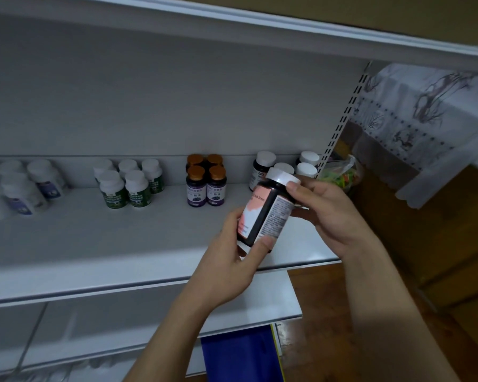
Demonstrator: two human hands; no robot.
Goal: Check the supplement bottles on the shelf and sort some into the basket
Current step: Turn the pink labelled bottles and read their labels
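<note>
Both hands hold dark bottle tilted, above shelf front edge. Left hand grips base, thumb on label. Right hand grips upper part, thumb against white cap. On shelf behind: orange-capped bottles, green-label bottles, white-capped dark bottles at right.

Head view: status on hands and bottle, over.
Left hand grips base of dark white-capped pink-labelled bottle; right hand holds cap end. Tilted above white shelf. Basket not seen.
</note>
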